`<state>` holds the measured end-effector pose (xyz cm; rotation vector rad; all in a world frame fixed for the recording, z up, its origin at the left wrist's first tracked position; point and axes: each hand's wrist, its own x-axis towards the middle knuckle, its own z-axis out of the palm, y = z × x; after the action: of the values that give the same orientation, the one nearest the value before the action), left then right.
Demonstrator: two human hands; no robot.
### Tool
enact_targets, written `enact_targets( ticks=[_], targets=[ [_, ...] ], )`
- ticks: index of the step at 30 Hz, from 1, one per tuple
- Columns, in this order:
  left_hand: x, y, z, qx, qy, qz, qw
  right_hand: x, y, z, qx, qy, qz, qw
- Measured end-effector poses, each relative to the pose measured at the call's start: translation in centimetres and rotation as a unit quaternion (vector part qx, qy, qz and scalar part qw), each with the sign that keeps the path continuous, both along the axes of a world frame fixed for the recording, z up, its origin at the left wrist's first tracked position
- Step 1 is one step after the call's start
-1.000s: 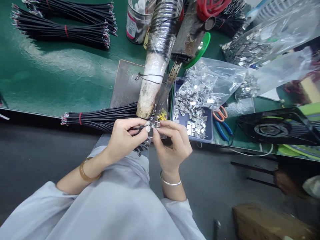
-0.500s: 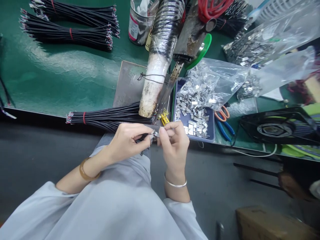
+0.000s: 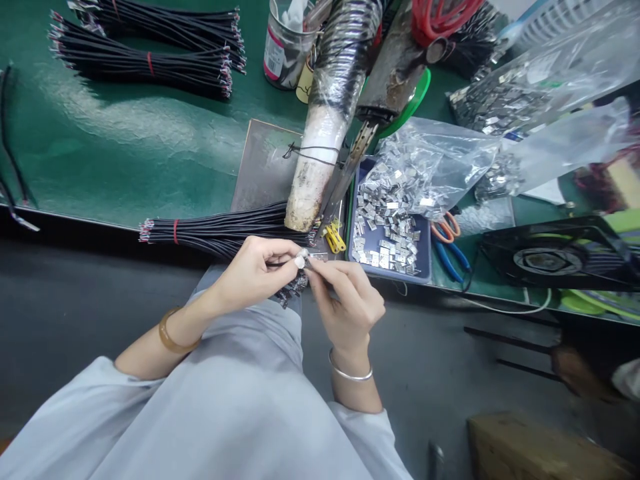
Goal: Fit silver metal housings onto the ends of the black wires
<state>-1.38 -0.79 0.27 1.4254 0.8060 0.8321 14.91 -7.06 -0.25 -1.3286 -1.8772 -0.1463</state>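
Note:
My left hand (image 3: 263, 267) is closed in a pinch at the table's front edge, around what looks like the end of a black cable, mostly hidden by the fingers. At its fingertips shows a small silver metal piece (image 3: 302, 259). My right hand (image 3: 347, 297) meets it there, thumb and forefinger pinched on the metal piece. Below the left fingers hang several dark cable ends with metal tips (image 3: 293, 290). Just behind the hands lies a bundle of black cables (image 3: 215, 230) tied with a red band, its right end under a white-wrapped duct (image 3: 310, 173).
A blue tray (image 3: 425, 257) of small metal parts stands to the right, with a plastic bag in it. Nearby are pliers (image 3: 450, 257), a yellow clip (image 3: 334, 238), a soldering iron's metal holder (image 3: 357, 150) and a black fan (image 3: 555, 257). More cable bundles (image 3: 145, 63) lie at back left.
Both hands stay together; my right hand's fingers have straightened toward the left fingertips and its wrist has shifted slightly. More of the hanging metal-tipped ends shows. The whole view has shifted a little.

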Motion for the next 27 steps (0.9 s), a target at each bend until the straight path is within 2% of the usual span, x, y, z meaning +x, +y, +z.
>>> enact_targets(
  ticks=[4, 8, 9, 11, 14, 16, 22, 27],
  targets=[
    [-0.2, 0.0, 0.0, -0.002, 0.012, -0.023, 1.0, 0.1, 0.4, 0.0, -0.037, 0.018, 0.02, 0.999],
    [0.0, -0.2, 0.0, -0.008, 0.014, -0.002, 1.0, 0.4, 0.2, 0.0, -0.096, 0.14, 0.005, 0.985],
    [0.1, -0.3, 0.0, -0.01, 0.013, 0.014, 1.0, 0.5, 0.1, 0.0, -0.087, 0.181, -0.015, 0.979],
    [0.4, -0.5, 0.1, -0.013, 0.008, 0.048, 0.999, 0.5, -0.2, -0.2, -0.024, 0.26, -0.052, 0.964],
    [0.8, -0.6, 0.3, -0.006, 0.003, 0.082, 0.997, 0.3, -0.3, -0.6, 0.067, 0.314, -0.055, 0.945],
    [1.1, -0.7, 0.3, -0.006, 0.005, 0.098, 0.995, 0.1, -0.2, -0.9, 0.075, 0.304, -0.053, 0.948],
    [1.6, -0.6, 0.1, -0.015, 0.017, 0.128, 0.992, -0.4, 0.3, -2.0, 0.004, 0.158, -0.039, 0.987],
    [2.0, -0.4, 0.2, -0.004, 0.031, 0.156, 0.987, -0.8, 1.2, -1.9, 0.048, 0.14, -0.038, 0.988]
  ],
)
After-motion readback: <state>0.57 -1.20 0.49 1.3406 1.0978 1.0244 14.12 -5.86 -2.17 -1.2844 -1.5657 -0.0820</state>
